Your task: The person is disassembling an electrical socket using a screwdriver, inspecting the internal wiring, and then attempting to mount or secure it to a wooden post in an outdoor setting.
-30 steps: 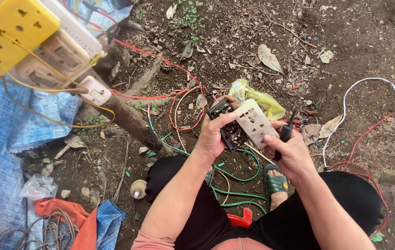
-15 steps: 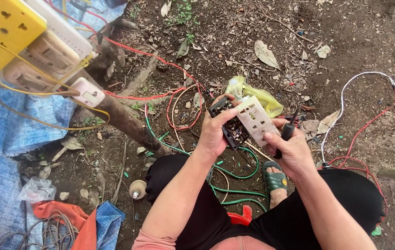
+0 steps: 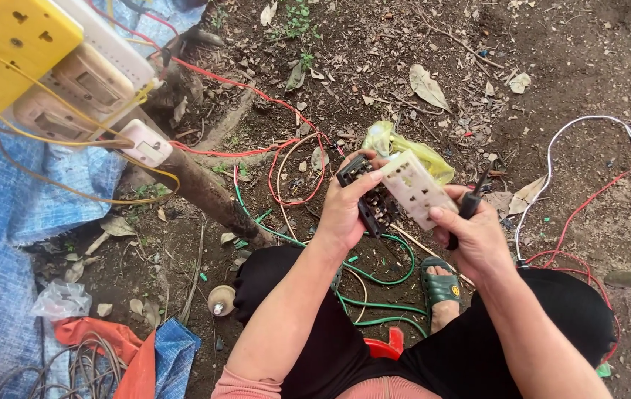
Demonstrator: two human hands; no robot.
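2 hands [image 3: 345,214], 1 socket plate [image 3: 419,190], 1 sandal [image 3: 441,284]

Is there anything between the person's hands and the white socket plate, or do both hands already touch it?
Nothing visible stands between. The left hand grips the white socket plate with its black back part; the right hand touches the plate's lower edge with the thumb while also holding a black-handled tool.
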